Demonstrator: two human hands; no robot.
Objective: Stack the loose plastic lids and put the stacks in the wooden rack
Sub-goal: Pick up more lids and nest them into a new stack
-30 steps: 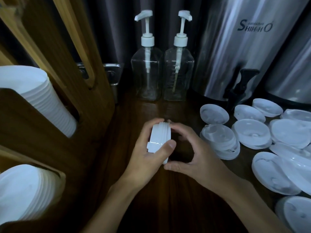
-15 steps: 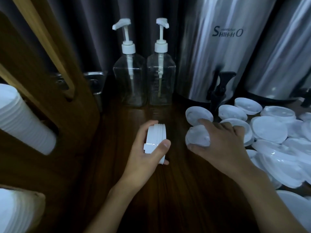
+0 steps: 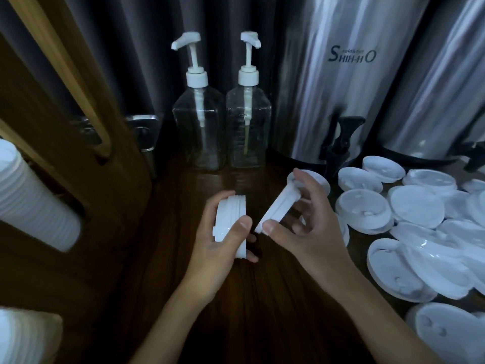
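My left hand (image 3: 217,248) grips a small stack of white plastic lids (image 3: 231,219), held on edge above the dark wooden counter. Just to its right, my right hand (image 3: 307,227) pinches a second, thinner bunch of lids (image 3: 278,206), tilted toward the first stack with a small gap between them. Several loose white lids (image 3: 417,208) lie scattered on the counter at the right. The wooden rack (image 3: 86,206) stands at the left, with stacks of white lids (image 3: 31,198) lying in its slots.
Two clear pump bottles (image 3: 223,127) stand at the back centre. Two steel drink dispensers (image 3: 341,88) with black taps stand behind the loose lids at the right. A small metal box (image 3: 144,137) sits beside the rack.
My right hand reached to the lid pile, picked up a few lids and brought them back beside the stack in my left hand. The camera shifted slightly right.
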